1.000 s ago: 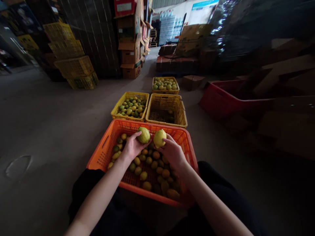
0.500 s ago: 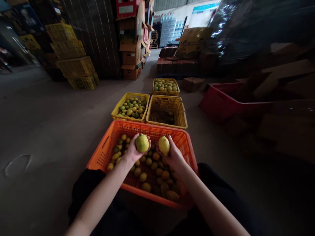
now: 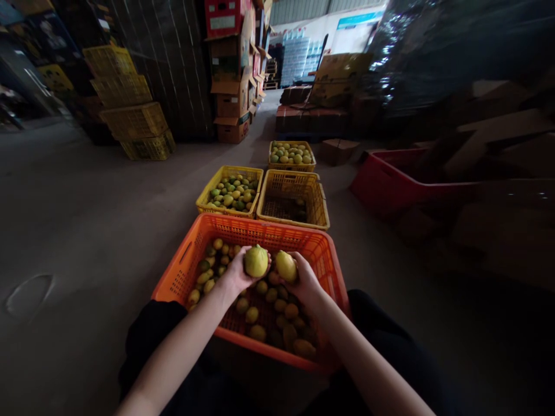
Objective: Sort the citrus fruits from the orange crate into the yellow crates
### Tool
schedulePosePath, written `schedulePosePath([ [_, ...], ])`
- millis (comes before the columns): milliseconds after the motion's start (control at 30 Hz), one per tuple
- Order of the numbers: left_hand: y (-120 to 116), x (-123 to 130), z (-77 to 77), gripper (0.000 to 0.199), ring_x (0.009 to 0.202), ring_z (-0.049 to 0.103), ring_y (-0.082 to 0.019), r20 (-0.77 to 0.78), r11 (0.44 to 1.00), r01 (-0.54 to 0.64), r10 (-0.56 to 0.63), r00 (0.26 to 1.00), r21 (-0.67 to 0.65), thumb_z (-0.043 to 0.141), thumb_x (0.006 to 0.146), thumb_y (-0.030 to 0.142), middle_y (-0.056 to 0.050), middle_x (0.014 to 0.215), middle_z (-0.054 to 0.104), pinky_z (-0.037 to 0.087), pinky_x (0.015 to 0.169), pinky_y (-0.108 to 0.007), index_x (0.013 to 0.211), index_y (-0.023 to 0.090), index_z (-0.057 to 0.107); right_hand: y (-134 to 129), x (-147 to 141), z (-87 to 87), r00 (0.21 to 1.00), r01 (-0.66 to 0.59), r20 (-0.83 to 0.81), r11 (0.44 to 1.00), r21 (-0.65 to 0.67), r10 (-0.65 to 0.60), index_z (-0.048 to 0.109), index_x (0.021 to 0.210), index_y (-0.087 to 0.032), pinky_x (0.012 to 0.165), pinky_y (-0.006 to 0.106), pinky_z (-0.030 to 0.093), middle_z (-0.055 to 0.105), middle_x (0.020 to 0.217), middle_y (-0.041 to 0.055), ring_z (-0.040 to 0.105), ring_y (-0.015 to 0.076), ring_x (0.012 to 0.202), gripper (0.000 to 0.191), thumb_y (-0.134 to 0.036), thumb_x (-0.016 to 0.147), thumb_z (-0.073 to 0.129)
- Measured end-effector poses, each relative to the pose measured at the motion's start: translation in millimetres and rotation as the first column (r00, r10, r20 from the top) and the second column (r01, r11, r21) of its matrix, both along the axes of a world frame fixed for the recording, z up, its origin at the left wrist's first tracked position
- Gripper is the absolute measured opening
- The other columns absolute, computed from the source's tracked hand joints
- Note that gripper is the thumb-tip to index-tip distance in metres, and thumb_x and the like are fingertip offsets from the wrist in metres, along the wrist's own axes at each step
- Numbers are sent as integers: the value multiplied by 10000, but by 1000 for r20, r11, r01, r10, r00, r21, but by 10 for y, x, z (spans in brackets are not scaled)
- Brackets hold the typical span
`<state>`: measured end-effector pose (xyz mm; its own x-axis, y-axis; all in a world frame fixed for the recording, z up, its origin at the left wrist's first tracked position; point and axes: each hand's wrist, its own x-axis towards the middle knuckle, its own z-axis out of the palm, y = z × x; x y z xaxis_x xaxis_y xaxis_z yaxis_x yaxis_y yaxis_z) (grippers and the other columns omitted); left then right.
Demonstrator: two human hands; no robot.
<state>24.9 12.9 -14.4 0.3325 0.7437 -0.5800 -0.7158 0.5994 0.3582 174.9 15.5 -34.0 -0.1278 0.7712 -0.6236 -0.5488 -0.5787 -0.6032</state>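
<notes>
My left hand (image 3: 237, 270) is closed around a rounded, yellow-green lemon (image 3: 256, 261). A second, paler yellow lemon (image 3: 286, 266) rests in the grasp of my right hand (image 3: 307, 279). Both hands are over the large orange crate (image 3: 182, 271), close to each other, with a narrow gap between the two fruits. Loose lemons (image 3: 281, 304), yellow to greenish, lie spread over the crate's bottom. My forearms hide part of them.
Beyond the orange crate stand a yellow crate (image 3: 203, 201) full of lemons, another yellow crate (image 3: 326, 214) with a few dark fruits, and a third filled one (image 3: 313, 167) farther back. A red bin (image 3: 377, 185) is at right; stacked yellow crates (image 3: 134, 118) and cardboard boxes (image 3: 232, 107) stand behind.
Both hands have come closer together and slightly lower, each still with its lemon. The left lemon has turned so its stem end points up, and the right one has tilted.
</notes>
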Motion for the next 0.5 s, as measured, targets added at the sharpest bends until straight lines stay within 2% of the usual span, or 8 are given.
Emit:
schedulePosePath([
  [67,4,4,-9,123,738,624,-177,-17,999,-41,41,999,-11,531,749,280,-34,712,637,509,708,-321,798,180,583,-11,-3,17,1000,-2,-22,1000,30,2,519,703,-199,355,204,363,548,525,-7,517,129,454,85,-278,727,501],
  [167,11,-10,-33,87,747,618,-182,-10,992,-115,115,993,-57,551,726,274,-17,701,620,514,697,-339,760,194,554,-13,4,29,997,38,-61,999,1,-38,505,668,-201,369,210,372,540,513,1,507,128,451,102,-280,729,482],
  [333,-4,-11,-33,202,780,623,-202,59,996,-41,46,997,-77,441,810,284,-76,742,622,529,687,-359,857,135,568,-5,11,21,996,46,-75,992,-122,-55,520,685,-213,369,228,380,567,532,28,507,137,443,182,-304,779,393],
  [400,-5,3,-12,225,756,626,-194,43,999,-12,14,999,-53,448,818,298,-76,736,625,530,706,-366,868,120,577,-9,1,26,995,53,-81,993,-101,-62,517,683,-217,372,234,388,570,538,25,522,143,457,164,-306,774,414],
  [500,7,14,4,197,695,621,-170,-34,999,-43,42,999,-27,538,779,329,-42,719,628,531,720,-373,838,146,577,-16,-12,31,994,91,-63,995,-36,-93,504,687,-220,357,233,372,565,533,2,525,142,450,110,-304,752,476],
])
